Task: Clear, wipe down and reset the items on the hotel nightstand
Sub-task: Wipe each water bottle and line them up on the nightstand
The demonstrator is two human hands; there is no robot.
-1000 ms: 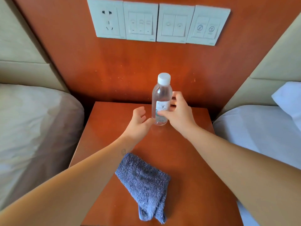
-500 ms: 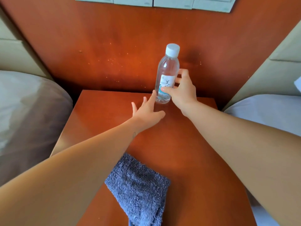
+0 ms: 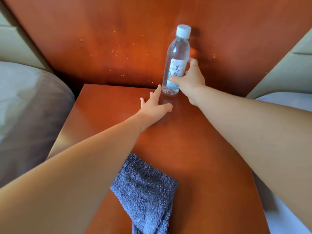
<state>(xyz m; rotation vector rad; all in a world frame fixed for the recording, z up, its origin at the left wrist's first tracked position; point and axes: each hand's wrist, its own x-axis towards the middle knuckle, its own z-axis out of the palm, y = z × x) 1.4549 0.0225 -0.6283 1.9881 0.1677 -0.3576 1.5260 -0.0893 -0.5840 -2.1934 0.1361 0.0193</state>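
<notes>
A clear water bottle (image 3: 177, 53) with a white cap and paper label stands upright at the back edge of the wooden nightstand (image 3: 194, 141), close to the wall panel. My right hand (image 3: 190, 80) grips its lower half, thumb on the front of the label and fingers round the far side. Just left of the bottle's base, my left hand (image 3: 154, 107) lies with fingers stretched out straight, the index fingertip next to the base. A crumpled blue-grey cloth (image 3: 146, 193) lies on the nightstand's front part, partly under my left forearm.
A reddish wooden wall panel (image 3: 118, 39) rises right behind the nightstand. A bed with greyish bedding (image 3: 30, 107) is at the left, a bed with white bedding (image 3: 287, 105) at the right, and padded headboards flank the panel.
My right hand has carried the bottle from the middle of the nightstand back to its rear edge. My left hand followed beside it with fingers spread. The view tilted down, losing the wall switches.
</notes>
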